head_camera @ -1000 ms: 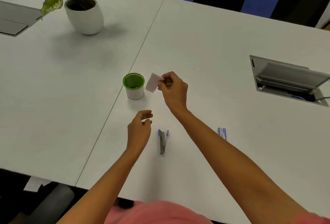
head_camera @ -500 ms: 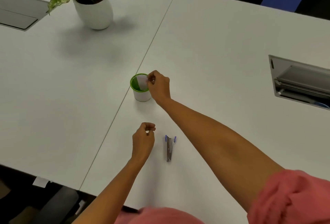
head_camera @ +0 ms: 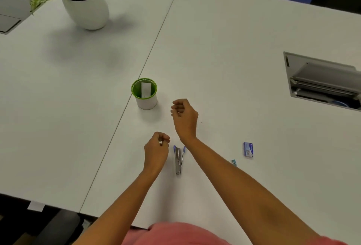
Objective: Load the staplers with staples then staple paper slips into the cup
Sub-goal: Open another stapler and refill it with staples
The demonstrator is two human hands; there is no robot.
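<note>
The white cup with a green rim [head_camera: 146, 102] stands at the table seam, and a white paper slip [head_camera: 145, 89] leans upright inside it. My right hand [head_camera: 184, 117] hovers just right of the cup, fingers loosely curled, holding nothing. A silver stapler with blue ends [head_camera: 179, 159] lies flat on the table nearer to me. My left hand [head_camera: 156, 150] hovers just left of the stapler without touching it; its fingers are loosely curled and nothing shows in them. A small blue staple box [head_camera: 248, 149] lies to the right of my right forearm.
A small teal scrap [head_camera: 234, 162] lies near the staple box. A potted plant [head_camera: 88, 8] stands at the far left. An open cable hatch [head_camera: 322, 82] is set into the table at right, another hatch [head_camera: 9, 16] at the far left edge.
My right hand carried the paper slip to the cup, let it go inside, and has drawn back toward me with nothing in it. My left hand stayed beside the stapler.
</note>
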